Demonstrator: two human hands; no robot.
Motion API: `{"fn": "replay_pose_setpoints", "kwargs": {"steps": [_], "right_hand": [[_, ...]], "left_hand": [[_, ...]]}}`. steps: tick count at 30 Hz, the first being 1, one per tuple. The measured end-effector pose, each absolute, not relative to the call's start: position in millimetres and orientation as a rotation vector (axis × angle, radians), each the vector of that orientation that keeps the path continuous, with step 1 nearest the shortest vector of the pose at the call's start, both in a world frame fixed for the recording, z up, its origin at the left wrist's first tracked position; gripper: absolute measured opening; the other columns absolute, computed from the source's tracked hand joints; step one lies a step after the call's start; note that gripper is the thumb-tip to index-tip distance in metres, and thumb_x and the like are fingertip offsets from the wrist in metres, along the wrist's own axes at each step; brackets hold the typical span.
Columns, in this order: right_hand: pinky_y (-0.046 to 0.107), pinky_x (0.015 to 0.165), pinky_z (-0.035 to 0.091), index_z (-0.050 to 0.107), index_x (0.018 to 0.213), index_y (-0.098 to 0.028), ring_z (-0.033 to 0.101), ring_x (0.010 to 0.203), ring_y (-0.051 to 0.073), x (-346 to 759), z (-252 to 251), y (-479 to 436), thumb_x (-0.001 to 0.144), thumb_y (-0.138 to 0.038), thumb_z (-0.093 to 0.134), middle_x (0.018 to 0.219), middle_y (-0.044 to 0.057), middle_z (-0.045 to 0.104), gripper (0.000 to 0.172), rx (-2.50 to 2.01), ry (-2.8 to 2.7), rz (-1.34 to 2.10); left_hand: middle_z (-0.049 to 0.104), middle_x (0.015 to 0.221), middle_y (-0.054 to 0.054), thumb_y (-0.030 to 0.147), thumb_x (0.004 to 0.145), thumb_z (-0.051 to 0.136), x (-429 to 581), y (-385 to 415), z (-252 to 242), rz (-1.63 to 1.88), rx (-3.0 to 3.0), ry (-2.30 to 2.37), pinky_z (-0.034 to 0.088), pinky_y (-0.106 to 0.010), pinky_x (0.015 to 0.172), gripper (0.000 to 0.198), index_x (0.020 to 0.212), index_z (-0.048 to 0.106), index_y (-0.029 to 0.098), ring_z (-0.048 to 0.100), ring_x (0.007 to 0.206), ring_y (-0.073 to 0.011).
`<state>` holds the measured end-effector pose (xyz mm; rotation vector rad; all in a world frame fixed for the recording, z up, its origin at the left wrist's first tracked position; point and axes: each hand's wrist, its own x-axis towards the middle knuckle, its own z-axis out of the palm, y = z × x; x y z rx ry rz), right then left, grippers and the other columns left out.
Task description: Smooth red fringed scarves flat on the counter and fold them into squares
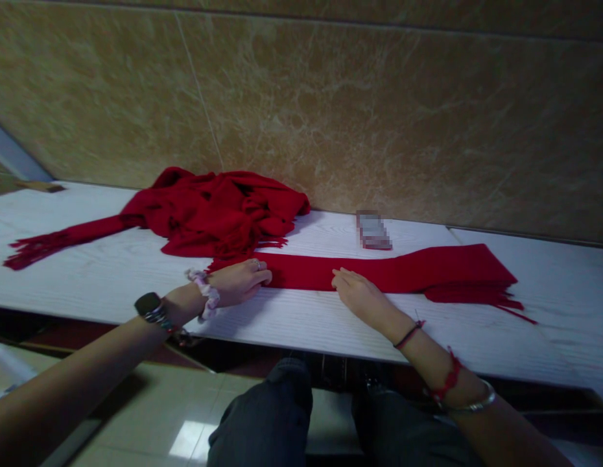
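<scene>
A red scarf [301, 271], folded into a long narrow strip, lies across the white wood-grain tabletop [292, 321]. Its right end is wider and layered, with a few fringe strands hanging out. At the strip's left end, my left hand [239, 283] curls its fingers down on the cloth. My right hand [358, 295] bends its closed fingers onto the strip near its middle; the thumb is mostly hidden. Behind my left hand a second heap of red fringed cloth [209, 211] lies crumpled, its tasselled end stretching left.
Near the wall sits a small blurred rectangular item [374, 230] with a reddish edge. A brown marbled tile wall [331, 117] rises along the table's back edge. A small brown piece [41, 186] rests at the far left. My legs are below the table's front edge.
</scene>
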<state>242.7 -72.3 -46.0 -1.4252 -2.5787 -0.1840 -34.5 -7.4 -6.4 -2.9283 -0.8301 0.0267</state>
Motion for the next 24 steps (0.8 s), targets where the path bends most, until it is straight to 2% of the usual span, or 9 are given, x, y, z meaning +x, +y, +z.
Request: {"fn": "replay_pose_setpoints", "kwargs": {"steps": [3, 5, 8, 10, 12, 15, 20, 22, 24], "right_hand": [[0.035, 0.099, 0.036, 0.056, 0.109, -0.007, 0.042, 0.119, 0.020, 242.5, -43.0, -73.4, 0.084, -0.007, 0.035, 0.122, 0.017, 0.053, 0.033, -1.433, -2.579, -0.116], [0.037, 0.102, 0.032, 0.050, 0.120, -0.009, 0.037, 0.123, 0.020, 239.7, -39.9, -76.1, 0.085, -0.011, 0.035, 0.129, 0.015, 0.048, 0.038, -1.421, -2.563, -0.107], [0.048, 0.103, 0.024, 0.036, 0.132, -0.017, 0.027, 0.128, 0.024, 233.6, -36.3, -82.3, 0.088, -0.024, 0.034, 0.139, 0.010, 0.035, 0.045, -1.415, -2.572, -0.080], [0.053, 0.102, 0.021, 0.033, 0.134, -0.021, 0.023, 0.130, 0.026, 231.7, -35.5, -86.2, 0.090, -0.033, 0.031, 0.141, 0.008, 0.032, 0.046, -1.443, -2.603, -0.008], [0.054, 0.102, 0.021, 0.031, 0.135, -0.022, 0.022, 0.130, 0.027, 234.1, -35.7, -89.5, 0.090, -0.037, 0.028, 0.142, 0.007, 0.030, 0.048, -1.498, -2.606, 0.050], [0.055, 0.101, 0.021, 0.029, 0.136, -0.018, 0.021, 0.130, 0.029, 246.6, -36.0, -93.8, 0.089, -0.040, 0.028, 0.143, 0.009, 0.026, 0.052, -1.657, -2.543, 0.042], [0.052, 0.101, 0.025, 0.032, 0.133, 0.000, 0.023, 0.128, 0.034, 267.4, -33.4, -96.5, 0.087, -0.044, 0.031, 0.140, 0.020, 0.027, 0.063, -2.060, -2.333, -0.010], [0.048, 0.102, 0.026, 0.033, 0.131, 0.002, 0.024, 0.128, 0.033, 266.0, -32.6, -94.1, 0.087, -0.041, 0.033, 0.138, 0.022, 0.030, 0.062, -2.012, -2.323, -0.084], [0.044, 0.102, 0.028, 0.037, 0.130, -0.001, 0.027, 0.128, 0.029, 259.2, -32.5, -90.3, 0.087, -0.033, 0.037, 0.137, 0.019, 0.034, 0.053, -1.826, -2.384, -0.188]], "left_hand": [[0.058, 0.079, -0.005, 0.012, 0.075, 0.043, -30.5, -5.9, 3.0, 0.111, -2.929, -0.836, 0.042, -0.026, 0.069, 0.015, 0.079, 0.058, 0.017, 0.054, 0.072, -0.0165], [0.059, 0.083, -0.005, 0.016, 0.081, 0.040, -20.6, -1.4, 7.4, 0.087, -2.935, -0.856, 0.043, -0.027, 0.073, 0.019, 0.084, 0.059, 0.017, 0.056, 0.075, -0.0160], [0.058, 0.105, -0.008, 0.020, 0.086, 0.037, 2.9, 9.1, 1.0, -0.092, -2.946, -0.873, 0.041, -0.028, 0.086, 0.027, 0.104, 0.056, 0.016, 0.054, 0.095, -0.0166], [0.048, 0.125, -0.010, 0.025, 0.088, 0.036, 17.9, 15.4, -12.5, -0.139, -2.973, -0.845, 0.035, -0.031, 0.095, 0.036, 0.120, 0.047, 0.017, 0.044, 0.114, -0.0188], [0.035, 0.137, -0.008, 0.029, 0.090, 0.033, 27.2, 18.8, -28.2, -0.046, -2.986, -0.858, 0.028, -0.040, 0.101, 0.041, 0.129, 0.039, 0.021, 0.029, 0.127, -0.0221], [0.024, 0.143, -0.005, 0.032, 0.092, 0.025, 28.8, 18.7, -44.0, 0.012, -2.969, -0.910, 0.021, -0.044, 0.103, 0.045, 0.136, 0.028, 0.024, 0.018, 0.131, -0.0226], [0.023, 0.143, -0.004, 0.032, 0.092, 0.025, 22.2, 16.5, -45.0, 0.009, -2.973, -0.918, 0.021, -0.044, 0.103, 0.046, 0.137, 0.026, 0.023, 0.018, 0.131, -0.0221], [0.024, 0.143, -0.005, 0.032, 0.091, 0.027, 23.1, 17.9, -41.9, 0.016, -2.996, -0.931, 0.021, -0.044, 0.103, 0.046, 0.137, 0.027, 0.023, 0.020, 0.131, -0.0225], [0.030, 0.141, -0.006, 0.033, 0.090, 0.032, 27.3, 21.3, -37.1, 0.003, -3.035, -0.949, 0.024, -0.043, 0.101, 0.046, 0.135, 0.031, 0.023, 0.026, 0.128, -0.0231]]}}
